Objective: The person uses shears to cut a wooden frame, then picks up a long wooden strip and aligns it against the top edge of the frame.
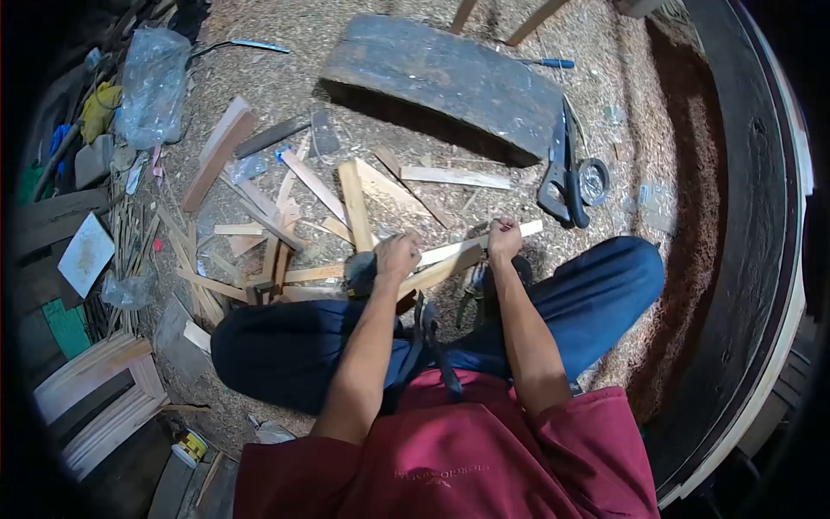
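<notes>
A pale, narrow wooden strip (458,247) lies slanted across the space in front of my lap. My right hand (504,240) is closed around it near its right end, which sticks out past the fingers. At the other end, my left hand (398,257) is curled closed on the strip, its fingertips partly hidden. Just below the strip is a thicker wooden piece (443,272), angled between my knees. Pliers (471,294) rest between my legs, beside a dark metal tool (428,327).
A heavy dark wooden block (441,82) lies ahead. To its right are a handsaw (560,173), a roll of tape (595,182) and a blue-handled screwdriver (553,63). Offcuts (285,229) clutter the left. A carved frame (104,402) stands lower left; a thick board (752,216) edges the right.
</notes>
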The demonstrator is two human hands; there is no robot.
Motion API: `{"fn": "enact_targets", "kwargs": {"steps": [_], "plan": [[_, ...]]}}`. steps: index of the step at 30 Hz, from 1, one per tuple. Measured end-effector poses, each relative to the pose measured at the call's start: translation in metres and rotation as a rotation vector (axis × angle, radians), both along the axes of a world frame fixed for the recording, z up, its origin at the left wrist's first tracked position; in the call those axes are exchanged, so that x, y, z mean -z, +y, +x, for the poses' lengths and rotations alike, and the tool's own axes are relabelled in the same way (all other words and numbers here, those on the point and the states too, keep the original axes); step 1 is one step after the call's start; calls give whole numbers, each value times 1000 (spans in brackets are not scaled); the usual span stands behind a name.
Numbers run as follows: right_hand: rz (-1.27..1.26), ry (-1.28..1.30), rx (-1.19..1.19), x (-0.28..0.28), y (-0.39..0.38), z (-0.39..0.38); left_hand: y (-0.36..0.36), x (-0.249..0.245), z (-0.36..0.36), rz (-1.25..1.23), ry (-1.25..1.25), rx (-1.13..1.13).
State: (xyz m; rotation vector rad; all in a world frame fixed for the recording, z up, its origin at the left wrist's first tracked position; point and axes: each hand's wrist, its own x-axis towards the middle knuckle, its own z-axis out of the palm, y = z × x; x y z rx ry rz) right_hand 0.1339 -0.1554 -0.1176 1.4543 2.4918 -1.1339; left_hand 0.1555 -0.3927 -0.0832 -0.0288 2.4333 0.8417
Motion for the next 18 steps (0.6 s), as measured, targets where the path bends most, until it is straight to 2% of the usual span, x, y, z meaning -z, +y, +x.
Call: {"fn": "enact_targets", "kwargs": {"steps": [2,4,5,7,10,11,13,14,16,18], "plan": [[-14,94,-93,4,10,2,14,-4,14,-87,-11,53],[-63,56,-257,-9,8,-6,19,-6,12,-182,-4,96],[-74,56,-263,-5,10,-3,21,-6,11,-197,-29,134],[-221,176,-346,4,12,2,24,0,9,-221,-56,173],[-192,39,-450,-15,18,2,25,10,4,-193,-52,123],[-198,44,-447,-20,20,0,28,10,-2,-135,66,100],[106,-63,-699,-24,25,-2,41,-6,-24,-20,326,55],[106,-58,-689,-26,28,-7,44,-19,-37,-20,332,65],[-108,37,-607,-40,33,-22,49,-37,-59,44,323,3],[-109,99,-631,-52,35,-28,46,-44,-73,33,377,11]]}}
